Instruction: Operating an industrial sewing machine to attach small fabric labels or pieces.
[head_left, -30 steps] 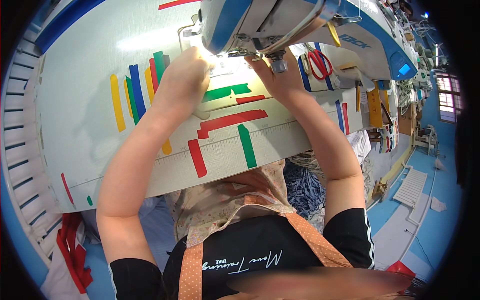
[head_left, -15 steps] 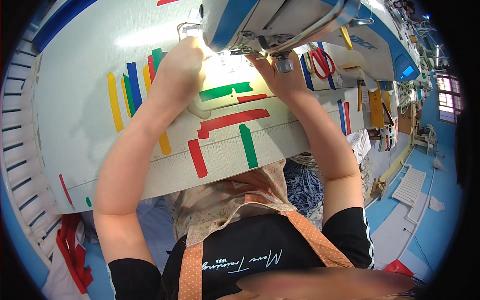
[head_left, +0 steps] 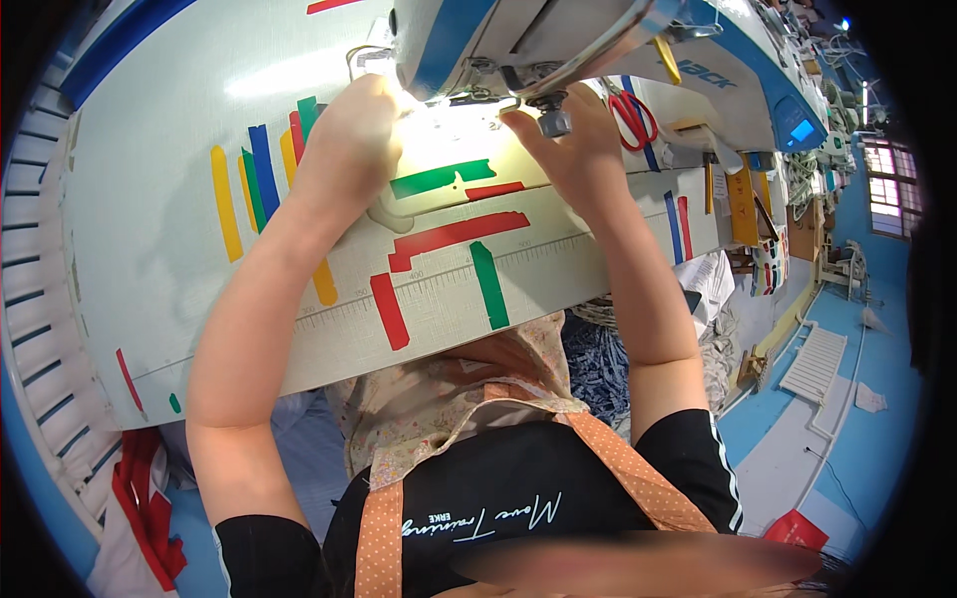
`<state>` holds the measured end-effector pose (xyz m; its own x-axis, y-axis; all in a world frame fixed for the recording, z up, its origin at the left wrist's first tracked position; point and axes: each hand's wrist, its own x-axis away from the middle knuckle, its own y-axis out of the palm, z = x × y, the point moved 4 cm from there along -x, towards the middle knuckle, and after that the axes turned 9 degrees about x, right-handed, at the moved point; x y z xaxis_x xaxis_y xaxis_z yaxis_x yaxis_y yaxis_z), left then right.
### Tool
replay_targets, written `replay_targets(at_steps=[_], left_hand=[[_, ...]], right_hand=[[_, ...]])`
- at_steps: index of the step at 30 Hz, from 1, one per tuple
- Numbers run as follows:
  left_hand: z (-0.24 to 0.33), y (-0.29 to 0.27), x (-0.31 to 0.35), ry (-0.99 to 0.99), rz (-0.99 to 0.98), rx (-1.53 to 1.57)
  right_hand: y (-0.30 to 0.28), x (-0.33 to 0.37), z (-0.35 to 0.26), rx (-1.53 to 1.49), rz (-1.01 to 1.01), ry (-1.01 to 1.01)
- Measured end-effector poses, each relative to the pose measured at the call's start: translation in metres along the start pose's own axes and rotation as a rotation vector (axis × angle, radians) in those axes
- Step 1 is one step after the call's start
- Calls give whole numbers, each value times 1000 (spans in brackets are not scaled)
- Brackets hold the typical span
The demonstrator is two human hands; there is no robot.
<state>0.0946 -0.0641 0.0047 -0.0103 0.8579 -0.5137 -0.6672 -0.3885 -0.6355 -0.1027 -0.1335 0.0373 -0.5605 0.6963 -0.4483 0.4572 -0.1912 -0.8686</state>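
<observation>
White tabletop [head_left: 150, 309] — left hand [head_left: 357, 130], right hand [head_left: 578, 154] by sewing machine [head_left: 449, 45] — cannot tell whether either grips anything.

White-and-blue sewing machine [head_left: 498, 45], red-handled scissors [head_left: 628, 118], white-dotted orange apron straps [head_left: 381, 538], floral cream apron [head_left: 459, 369], black shirt [head_left: 478, 478]

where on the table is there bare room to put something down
Bare patch: the white tabletop between its left edge and the leftmost yellow strip. Crowded: under the sewing machine, between the left hand and right hand, and by the red-handled scissors.
</observation>
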Motion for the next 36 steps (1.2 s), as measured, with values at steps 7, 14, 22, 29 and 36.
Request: replay_targets(at_steps=[7,14,22,29,36], left_hand=[[-4,0,-3,-50,-34,36],[5,-7,6,-6,40,-31],[57,0,36,16,19,78],[62,33,30,-189,-73,330],[55,28,30,-194,-105,361]], right_hand=[[-68,56,-48,-1448,-392,-105],[-113,75,-93,-1928,-518,-538],[-62,46,62,-145,134,66],[-3,-8,72,288,3,97],[13,-5,81,227,-100,131]])
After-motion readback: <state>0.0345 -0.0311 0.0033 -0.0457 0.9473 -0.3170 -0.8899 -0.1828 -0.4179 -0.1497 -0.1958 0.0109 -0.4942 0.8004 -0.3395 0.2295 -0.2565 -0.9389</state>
